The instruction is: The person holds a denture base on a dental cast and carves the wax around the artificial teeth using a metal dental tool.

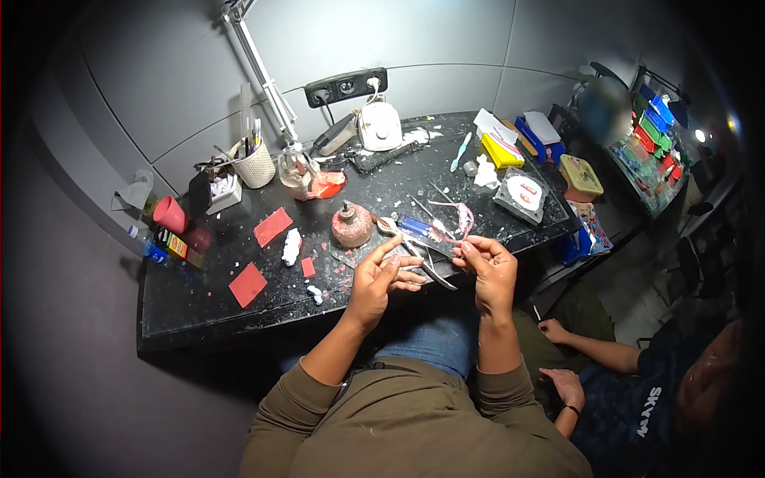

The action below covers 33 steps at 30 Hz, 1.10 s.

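My left hand (384, 276) is held over the front edge of the black desk, fingers apart and nothing visible in them. To its right, my right hand (492, 271) has thumb and fingertips pinched together. Whatever they hold is too small to name. Just beyond the right fingertips are a curved strip of pink material (464, 217) and several thin metal tools. A blue-handled tool (415, 225) lies between and beyond the hands. Past the left fingertips stands a round, pink-smeared burner-like pot (351, 226) with a metal top.
Red wax-like sheets (274, 227) and white crumpled pieces (292, 247) lie on the left of the desk (199, 307). A lamp arm (263, 72), pen cup (253, 163) and yellow box (501, 150) stand farther back. A seated person (629, 374) is close on my right.
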### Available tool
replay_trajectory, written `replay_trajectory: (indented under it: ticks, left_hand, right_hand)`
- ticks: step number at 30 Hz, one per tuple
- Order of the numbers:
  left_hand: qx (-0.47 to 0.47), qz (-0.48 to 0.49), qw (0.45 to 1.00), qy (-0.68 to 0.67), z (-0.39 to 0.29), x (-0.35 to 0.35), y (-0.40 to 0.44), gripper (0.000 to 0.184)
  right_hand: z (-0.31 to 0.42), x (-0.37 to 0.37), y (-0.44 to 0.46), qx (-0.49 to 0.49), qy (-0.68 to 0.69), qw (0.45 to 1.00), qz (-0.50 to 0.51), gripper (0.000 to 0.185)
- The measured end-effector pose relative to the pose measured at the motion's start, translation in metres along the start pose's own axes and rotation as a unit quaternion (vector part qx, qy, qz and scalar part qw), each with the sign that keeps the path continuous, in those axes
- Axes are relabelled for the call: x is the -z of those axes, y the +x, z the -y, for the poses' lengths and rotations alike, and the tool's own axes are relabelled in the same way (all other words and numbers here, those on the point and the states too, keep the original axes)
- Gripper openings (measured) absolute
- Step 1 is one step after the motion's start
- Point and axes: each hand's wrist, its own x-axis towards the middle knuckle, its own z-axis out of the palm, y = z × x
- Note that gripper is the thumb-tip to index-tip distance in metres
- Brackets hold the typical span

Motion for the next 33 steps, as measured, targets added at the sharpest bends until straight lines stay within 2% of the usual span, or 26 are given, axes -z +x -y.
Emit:
replay_trajectory:
  ticks: [4, 7, 9, 11, 14, 16, 18, 20, 21, 22, 24, 26, 28, 33]
  left_hand:
    - [-0.022, 0.015, 0.999, 0.023, -0.011, 0.007, -0.009, 0.047]
    - [-0.128, 0.020, 0.987, 0.098, -0.035, 0.021, -0.021, 0.039]
    - [-0.236, -0.036, 0.955, 0.175, -0.051, 0.041, -0.026, 0.034]
    - [-0.237, -0.137, 0.949, 0.159, -0.073, 0.067, -0.044, 0.032]
    - [-0.334, -0.207, 0.892, 0.223, -0.099, 0.116, -0.065, 0.031]
    - [-0.352, -0.291, 0.834, 0.310, -0.107, 0.151, -0.084, 0.032]
    - [-0.367, -0.351, 0.768, 0.390, -0.099, 0.191, -0.100, 0.026]
    - [-0.270, -0.416, 0.768, 0.405, -0.080, 0.238, -0.121, 0.022]
    - [-0.309, -0.439, 0.756, 0.374, -0.086, 0.230, -0.122, 0.018]
    - [-0.374, -0.453, 0.720, 0.368, -0.086, 0.221, -0.117, 0.016]
    - [-0.295, -0.462, 0.735, 0.399, -0.079, 0.220, -0.121, 0.016]
    - [-0.267, -0.440, 0.770, 0.377, -0.073, 0.219, -0.115, 0.013]
    - [-0.212, -0.436, 0.733, 0.476, -0.082, 0.207, -0.114, 0.013]
    - [-0.254, -0.438, 0.760, 0.407, -0.075, 0.219, -0.115, 0.014]
  right_hand:
    - [0.001, 0.003, 0.002, 0.009, 0.014, 1.000, -0.010, 0.014]
    - [0.003, 0.009, 0.004, 0.020, 0.038, 0.999, -0.015, 0.014]
    - [0.002, 0.013, 0.008, 0.006, 0.062, 0.998, -0.011, 0.014]
    - [-0.001, 0.017, 0.009, -0.033, 0.097, 0.995, -0.007, 0.014]
    - [-0.001, 0.021, 0.011, -0.070, 0.136, 0.988, 0.000, 0.013]
    - [0.001, 0.022, 0.011, -0.082, 0.132, 0.988, 0.003, 0.013]
    - [-0.001, 0.026, 0.012, -0.096, 0.146, 0.984, 0.017, 0.012]
    - [-0.002, 0.027, 0.008, -0.097, 0.137, 0.986, 0.014, 0.012]
    - [-0.003, 0.028, 0.007, -0.094, 0.139, 0.986, 0.013, 0.013]
    - [0.000, 0.026, 0.011, -0.086, 0.140, 0.986, 0.019, 0.013]
    - [-0.005, 0.030, 0.012, -0.083, 0.140, 0.986, 0.025, 0.013]
    - [-0.006, 0.030, 0.013, -0.084, 0.147, 0.985, 0.026, 0.011]
    - [-0.003, 0.028, 0.014, -0.083, 0.146, 0.985, 0.029, 0.011]
    - [0.002, 0.032, 0.015, -0.093, 0.157, 0.982, 0.041, 0.010]
